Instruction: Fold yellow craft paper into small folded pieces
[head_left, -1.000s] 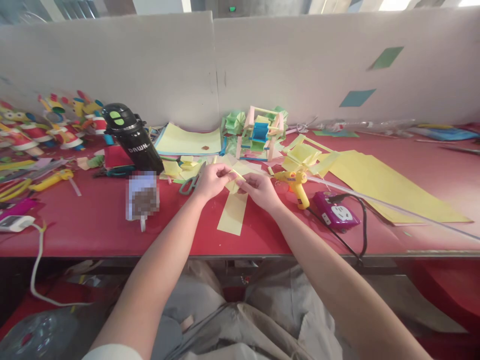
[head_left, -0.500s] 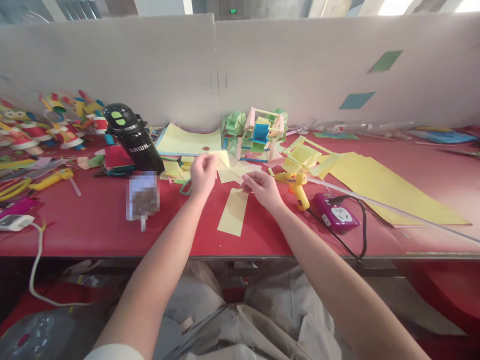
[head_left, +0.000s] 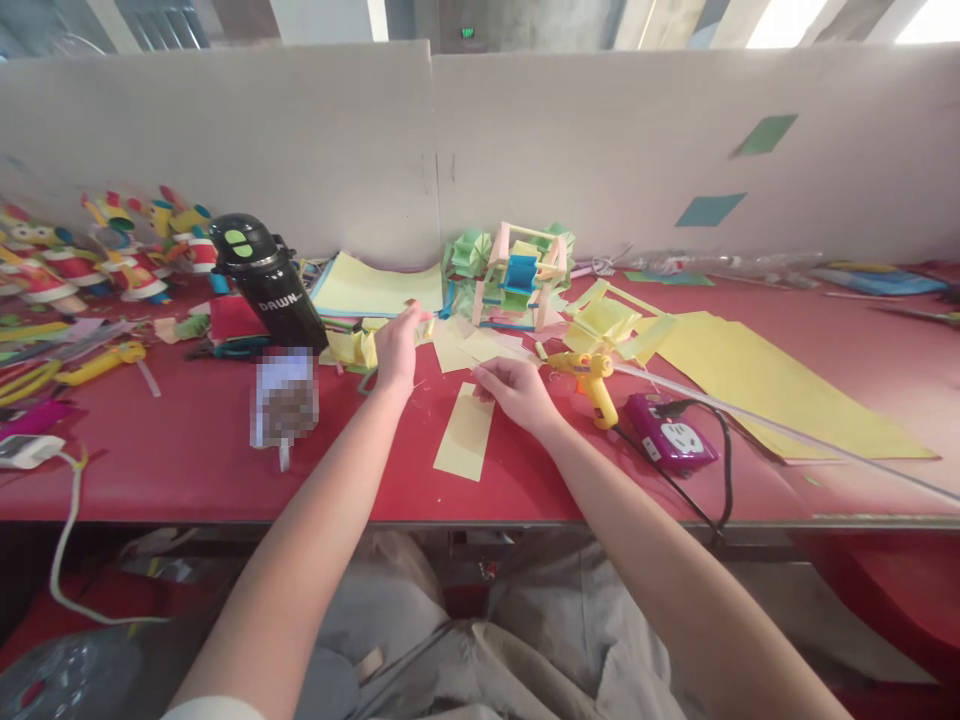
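Observation:
My left hand [head_left: 397, 348] is raised over the middle of the red table, beside folded yellow paper pieces [head_left: 352, 348]. Its fingers are closed around something too small to make out, with a bit of yellow at the fingertips. My right hand [head_left: 514, 388] is pinched at the top end of a pale yellow paper strip [head_left: 465, 440] lying on the table; whatever sits between its fingertips is hidden. Pale paper scraps [head_left: 454, 350] lie between the hands. A yellow glue gun [head_left: 592, 385] rests right of my right hand.
Behind stands a paper and stick wheel model [head_left: 521, 275]. A black bottle [head_left: 270, 285] leans at the left. On the right are a purple power socket [head_left: 675, 435], its black cable and large yellow sheets [head_left: 780, 385]. A grey partition [head_left: 300, 150] closes the back.
The pale yellow piece that showed at my left hand no longer shows as a flat strip. My left hand has turned more upright; my right hand has shifted slightly left and down.

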